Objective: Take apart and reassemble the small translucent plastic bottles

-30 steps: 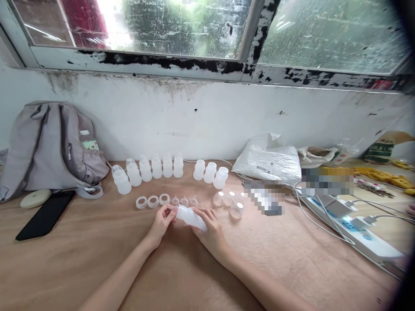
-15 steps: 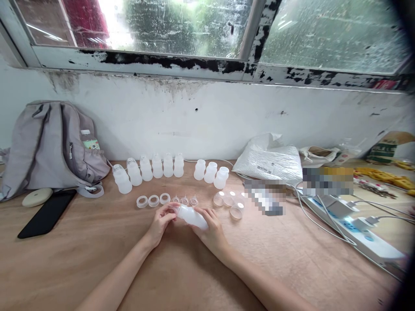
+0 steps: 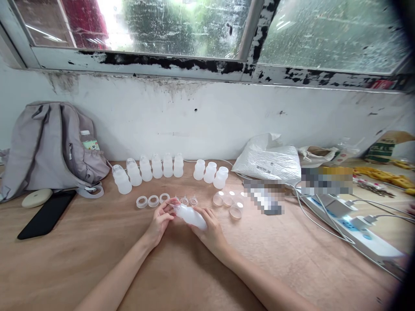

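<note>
Free tabletop (image 3: 279, 246) rightward, bottles (image 3: 157, 168) ahead

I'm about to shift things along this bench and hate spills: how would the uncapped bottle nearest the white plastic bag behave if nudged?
The uncapped bottle is probably light for its size, since its frosted, translucent sides look like plastic. A firm nudge might tip it, as it stands upright, taller than wide. Once down, its round body would likely roll.

White wall (image 3: 145, 116) (stained up top) below streaky window panes (image 3: 191, 30)
</note>
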Available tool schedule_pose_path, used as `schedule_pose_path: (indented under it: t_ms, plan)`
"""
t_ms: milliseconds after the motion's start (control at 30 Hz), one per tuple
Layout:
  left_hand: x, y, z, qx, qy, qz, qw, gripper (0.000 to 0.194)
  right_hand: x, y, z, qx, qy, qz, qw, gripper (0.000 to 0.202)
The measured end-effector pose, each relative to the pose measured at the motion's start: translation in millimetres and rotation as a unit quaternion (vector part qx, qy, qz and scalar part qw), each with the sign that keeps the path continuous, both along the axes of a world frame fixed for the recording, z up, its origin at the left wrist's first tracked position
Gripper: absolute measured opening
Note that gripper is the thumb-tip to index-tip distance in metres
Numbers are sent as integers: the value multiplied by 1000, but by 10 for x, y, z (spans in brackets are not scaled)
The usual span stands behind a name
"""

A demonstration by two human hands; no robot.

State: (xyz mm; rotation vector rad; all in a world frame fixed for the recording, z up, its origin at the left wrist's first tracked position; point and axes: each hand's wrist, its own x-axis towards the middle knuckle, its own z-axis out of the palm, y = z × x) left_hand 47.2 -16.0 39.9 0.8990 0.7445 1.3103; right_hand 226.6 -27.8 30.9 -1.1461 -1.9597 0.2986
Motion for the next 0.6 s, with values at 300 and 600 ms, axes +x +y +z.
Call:
schedule_pose_path:
  t_ms: [300, 600]
  plan:
    - [11, 24, -40, -11, -30, 26, 999, 33, -2, 0, -18, -1, -10, 0, 1000, 45]
    - [30, 5, -12, 1, 3, 32, 999, 37, -7, -2, -1, 7, -7, -6, 1000, 46]
